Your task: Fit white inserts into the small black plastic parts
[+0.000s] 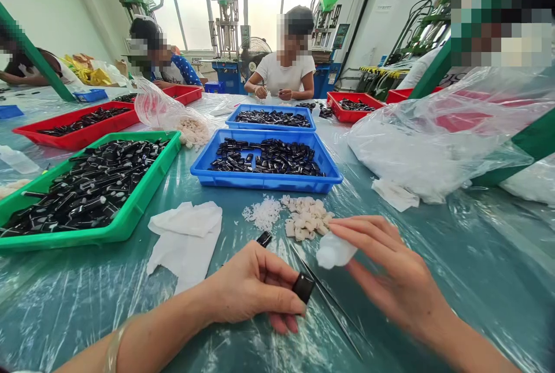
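- The left hand pinched a small black piece between thumb and fingers; it stuck out past the fingertips, toward the right hand.
- The right hand gripped a translucent white bottle between thumb and fingers, its narrow end turned toward the left hand, beyond and to the right of the pinched piece, apart from it.
- Tweezers lay slantwise on the table between the two hands, passing just beside the pinched piece.
- Just beyond the left hand's knuckles lay another black piece, partly hidden by the hand.
- Past the bottle's tip, near the right hand's fingers, was a heap of beige bits; a heap of white bits sat just to its left.
- Left of the left hand, beyond its forearm, a crumpled white cloth was spread out.
- Straight beyond both heaps stood a blue tray of black pieces, with a second blue tray behind it.
- Farther left of the left hand, a green tray was heaped with black pieces.
- Beyond the right hand, to its right, a clear plastic bag bulged.
- Well beyond both grips, across the table, sat a co-worker in a white shirt.
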The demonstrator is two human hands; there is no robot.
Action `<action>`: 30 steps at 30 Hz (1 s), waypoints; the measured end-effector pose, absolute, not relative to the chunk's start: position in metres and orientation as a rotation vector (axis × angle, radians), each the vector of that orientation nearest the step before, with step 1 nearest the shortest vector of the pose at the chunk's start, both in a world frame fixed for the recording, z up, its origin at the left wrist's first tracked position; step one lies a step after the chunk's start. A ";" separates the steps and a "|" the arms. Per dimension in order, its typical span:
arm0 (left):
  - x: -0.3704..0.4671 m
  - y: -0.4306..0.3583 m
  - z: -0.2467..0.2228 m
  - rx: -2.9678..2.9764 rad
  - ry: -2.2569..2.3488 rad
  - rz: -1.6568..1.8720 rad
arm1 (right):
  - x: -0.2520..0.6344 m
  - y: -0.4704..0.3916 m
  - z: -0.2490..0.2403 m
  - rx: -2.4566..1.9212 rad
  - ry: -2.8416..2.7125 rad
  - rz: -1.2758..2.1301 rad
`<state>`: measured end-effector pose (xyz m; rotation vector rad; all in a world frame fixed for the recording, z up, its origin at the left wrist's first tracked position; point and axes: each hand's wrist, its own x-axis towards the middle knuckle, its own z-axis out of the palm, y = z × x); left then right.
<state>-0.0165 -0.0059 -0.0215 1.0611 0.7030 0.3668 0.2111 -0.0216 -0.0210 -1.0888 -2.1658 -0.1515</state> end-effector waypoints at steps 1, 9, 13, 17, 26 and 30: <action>-0.016 -0.005 -0.021 1.061 0.702 0.384 | 0.212 -0.020 -0.022 -1.140 -2.114 -0.091; -0.017 -0.003 -0.016 1.028 0.761 0.540 | 0.219 -0.011 -0.036 -1.568 -1.704 0.315; -0.019 -0.001 -0.016 1.033 0.774 0.598 | 0.222 -0.006 -0.038 -1.617 -1.590 0.519; -0.019 -0.002 -0.017 1.016 0.797 0.621 | 0.225 -0.002 -0.037 -1.657 -1.524 0.584; -0.018 -0.004 -0.020 1.046 0.814 0.665 | 0.230 0.004 -0.042 -1.710 -1.490 0.601; -0.016 -0.004 -0.020 1.143 0.820 0.698 | 0.233 0.008 -0.047 -1.726 -1.484 0.609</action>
